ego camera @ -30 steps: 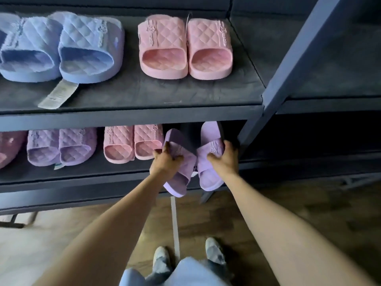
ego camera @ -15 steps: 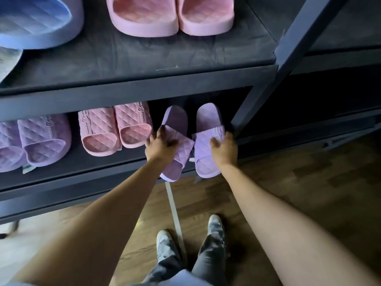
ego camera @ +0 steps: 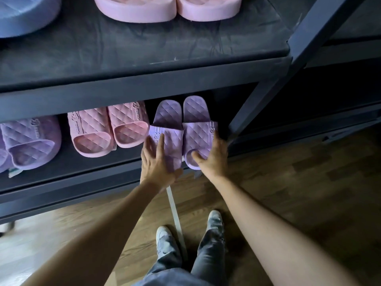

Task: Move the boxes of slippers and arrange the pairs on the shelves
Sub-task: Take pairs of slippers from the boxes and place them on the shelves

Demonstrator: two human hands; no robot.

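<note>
1. At right end of lower shelf [ego camera: 86, 174], beside the dark post [ego camera: 253, 110]: lilac pair of slippers [ego camera: 195, 108], moulded foam, diamond-quilted straps and footbeds, rounded heels inward, toes at front edge.
2. Just left, pink pair [ego camera: 109, 131], same quilted shape.
3. Palm-down on the left strap, left hand [ego camera: 158, 162], fingers straight and pressing, not curled.
4. Gripping the right slipper, right hand [ego camera: 213, 159]: thumb tucked into toe opening, fingers along outer side.

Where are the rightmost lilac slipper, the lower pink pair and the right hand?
rightmost lilac slipper [ego camera: 195, 109], head view, heel bed.
lower pink pair [ego camera: 92, 122], head view, left slipper's strap.
right hand [ego camera: 213, 162], head view, its back.
</note>
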